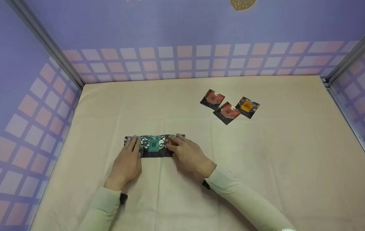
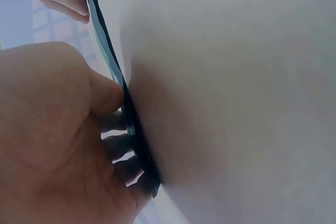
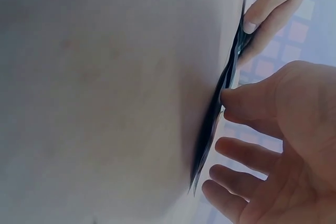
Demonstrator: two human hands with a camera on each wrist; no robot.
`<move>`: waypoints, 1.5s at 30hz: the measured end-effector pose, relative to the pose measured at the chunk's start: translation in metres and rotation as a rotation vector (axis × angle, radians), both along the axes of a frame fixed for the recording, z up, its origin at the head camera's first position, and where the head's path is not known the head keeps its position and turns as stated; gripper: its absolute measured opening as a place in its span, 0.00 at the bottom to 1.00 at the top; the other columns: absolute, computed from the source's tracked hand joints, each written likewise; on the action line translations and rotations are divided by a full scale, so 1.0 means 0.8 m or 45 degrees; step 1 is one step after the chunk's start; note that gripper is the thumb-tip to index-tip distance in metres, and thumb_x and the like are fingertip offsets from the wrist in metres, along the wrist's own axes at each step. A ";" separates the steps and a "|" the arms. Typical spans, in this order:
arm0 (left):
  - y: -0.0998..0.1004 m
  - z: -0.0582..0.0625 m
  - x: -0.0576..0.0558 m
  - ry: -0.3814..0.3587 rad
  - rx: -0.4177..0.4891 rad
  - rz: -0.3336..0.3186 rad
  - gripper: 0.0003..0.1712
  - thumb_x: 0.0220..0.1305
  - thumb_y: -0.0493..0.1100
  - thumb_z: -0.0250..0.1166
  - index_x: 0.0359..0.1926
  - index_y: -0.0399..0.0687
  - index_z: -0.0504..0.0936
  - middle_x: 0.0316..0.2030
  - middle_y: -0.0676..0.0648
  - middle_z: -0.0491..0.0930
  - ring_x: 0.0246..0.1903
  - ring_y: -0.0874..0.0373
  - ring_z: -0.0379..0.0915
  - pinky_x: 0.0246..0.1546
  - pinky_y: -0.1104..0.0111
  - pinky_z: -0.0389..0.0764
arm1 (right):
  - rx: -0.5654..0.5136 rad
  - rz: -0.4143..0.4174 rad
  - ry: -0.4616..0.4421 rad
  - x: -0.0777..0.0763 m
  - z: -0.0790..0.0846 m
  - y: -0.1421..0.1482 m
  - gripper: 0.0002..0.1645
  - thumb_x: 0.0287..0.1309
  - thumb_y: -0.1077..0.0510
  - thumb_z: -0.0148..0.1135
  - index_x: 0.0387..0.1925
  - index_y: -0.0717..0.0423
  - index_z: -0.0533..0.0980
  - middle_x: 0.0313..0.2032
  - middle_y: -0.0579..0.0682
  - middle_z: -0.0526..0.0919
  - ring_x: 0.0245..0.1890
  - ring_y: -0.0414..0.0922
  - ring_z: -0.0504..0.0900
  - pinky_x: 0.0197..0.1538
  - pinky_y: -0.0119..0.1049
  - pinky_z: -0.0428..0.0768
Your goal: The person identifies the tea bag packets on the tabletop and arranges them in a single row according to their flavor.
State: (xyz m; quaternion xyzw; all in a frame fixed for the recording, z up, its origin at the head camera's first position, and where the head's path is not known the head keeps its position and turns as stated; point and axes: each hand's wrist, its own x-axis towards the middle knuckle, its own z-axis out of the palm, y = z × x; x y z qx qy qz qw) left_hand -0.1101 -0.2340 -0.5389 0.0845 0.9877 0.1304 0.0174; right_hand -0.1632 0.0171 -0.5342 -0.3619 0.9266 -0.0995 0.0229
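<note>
A row of thin, square, dark packets with patterned fronts lies on the cloth, the middle packet (image 1: 153, 146) bearing a green label. My left hand (image 1: 127, 165) rests over the left end of the row, fingers stretched across it. In the left wrist view, the left thumb (image 2: 107, 95) touches the row's near edge. My right hand (image 1: 190, 155) lies over the right end and partly hides it. The right thumb (image 3: 247, 100) and index finger touch the packets in the right wrist view, with the other fingers spread. Layered dark edges (image 3: 207, 129) show there.
Further back and to the right lie two red-labelled packets (image 1: 212, 98) and an orange-labelled packet (image 1: 247, 107), close together. Cream cloth (image 1: 282, 160) with fold creases covers the table. Purple checked panels (image 1: 198, 29) stand at the back and sides.
</note>
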 end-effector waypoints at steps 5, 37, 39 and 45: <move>-0.001 -0.003 -0.001 -0.001 -0.012 -0.014 0.32 0.81 0.36 0.48 0.79 0.24 0.59 0.80 0.26 0.56 0.80 0.29 0.52 0.82 0.43 0.59 | -0.039 -0.005 -0.010 -0.003 0.001 0.008 0.23 0.77 0.57 0.60 0.69 0.49 0.81 0.74 0.57 0.74 0.76 0.59 0.72 0.77 0.50 0.74; 0.000 -0.002 -0.003 -0.035 -0.010 0.010 0.33 0.81 0.36 0.47 0.80 0.26 0.58 0.81 0.27 0.54 0.82 0.30 0.49 0.83 0.43 0.57 | -0.272 -0.216 0.008 -0.077 0.003 0.141 0.27 0.72 0.59 0.67 0.68 0.61 0.78 0.71 0.65 0.76 0.71 0.63 0.77 0.73 0.58 0.78; 0.000 -0.002 -0.004 -0.033 -0.010 0.004 0.32 0.81 0.36 0.47 0.80 0.25 0.58 0.81 0.26 0.54 0.81 0.29 0.49 0.83 0.43 0.57 | -0.282 -0.225 0.018 -0.081 0.004 0.148 0.27 0.72 0.59 0.66 0.68 0.62 0.78 0.71 0.66 0.76 0.71 0.64 0.77 0.73 0.59 0.78; 0.000 0.000 -0.001 -0.014 -0.013 -0.010 0.32 0.82 0.36 0.46 0.79 0.24 0.58 0.80 0.25 0.55 0.81 0.29 0.50 0.82 0.43 0.58 | -0.311 -0.261 0.067 -0.094 0.005 0.171 0.26 0.72 0.59 0.65 0.67 0.66 0.78 0.70 0.67 0.76 0.70 0.64 0.77 0.73 0.61 0.77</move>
